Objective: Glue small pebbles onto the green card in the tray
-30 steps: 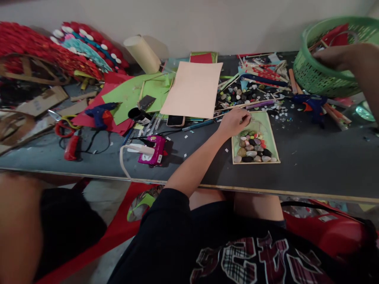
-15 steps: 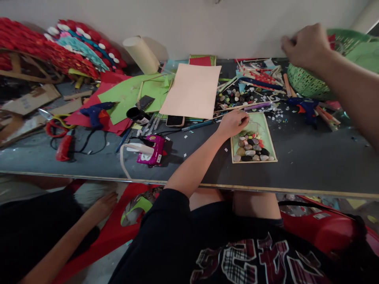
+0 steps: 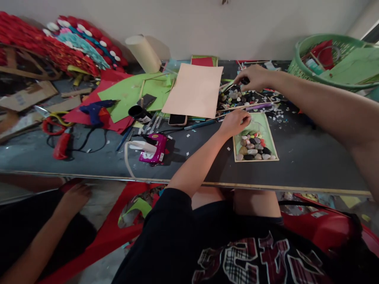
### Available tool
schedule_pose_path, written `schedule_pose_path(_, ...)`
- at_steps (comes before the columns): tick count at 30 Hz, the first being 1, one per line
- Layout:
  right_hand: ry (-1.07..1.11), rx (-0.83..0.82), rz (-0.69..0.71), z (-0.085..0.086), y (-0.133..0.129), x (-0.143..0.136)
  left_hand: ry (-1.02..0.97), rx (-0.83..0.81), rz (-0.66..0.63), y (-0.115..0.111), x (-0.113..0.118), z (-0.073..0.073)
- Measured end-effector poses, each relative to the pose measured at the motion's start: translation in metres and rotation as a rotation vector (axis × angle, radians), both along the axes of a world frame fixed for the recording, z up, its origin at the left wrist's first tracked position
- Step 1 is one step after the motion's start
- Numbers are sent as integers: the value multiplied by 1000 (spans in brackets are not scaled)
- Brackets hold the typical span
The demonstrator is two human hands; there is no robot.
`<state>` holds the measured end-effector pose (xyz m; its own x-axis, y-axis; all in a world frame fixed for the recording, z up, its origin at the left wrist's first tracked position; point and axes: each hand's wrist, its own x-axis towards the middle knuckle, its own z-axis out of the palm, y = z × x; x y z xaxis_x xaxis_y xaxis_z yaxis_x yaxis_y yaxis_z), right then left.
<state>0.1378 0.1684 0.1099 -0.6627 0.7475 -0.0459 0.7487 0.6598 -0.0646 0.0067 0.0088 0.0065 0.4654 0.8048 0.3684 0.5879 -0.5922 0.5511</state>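
Observation:
A small pale green panel with a raised light rim lies flat near the table's front. Stones of mixed colours fill its lower part in rows. My left hand rests over the panel's upper left corner, fingers curled together; what they hold, if anything, is hidden. Above a pile of loose pebbles behind the panel hovers my right hand, thumb and fingers bent downward and apart. A dark spot shows between them, and I cannot tell whether it is shadow or a stone.
A peach sheet lies left of the pebbles, partly over a phone. Leftward are a magenta device, a blue glue gun and scissors. A green basket stands back right. Another person's hand is lower left.
My right hand has come left and down from beside the basket to over the pebble pile. My left hand stays at the panel. The other person's hand has shifted left.

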Motion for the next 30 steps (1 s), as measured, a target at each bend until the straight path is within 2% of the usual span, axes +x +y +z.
schedule_pose_path(4,-46,-22,-30,6,-1,4,1,-1,2,1,1,0)
schedule_pose_path(11,-218,15,-68,18,-12,-15,4,5,10,3,2,-1)
schedule_pose_path(17,-333,185,-19,16,-21,-21,-42,28,219,3,2,-4)
schedule_pose_path(22,-339,203,-138,21,-38,-28,-69,50,300,7,1,-5)
schedule_pose_path(27,-463,75,-235,25,-48,-27,-41,29,345,9,1,-7)
schedule_pose_path(30,-393,60,-228,25,-57,-16,-41,31,360,8,0,-9)
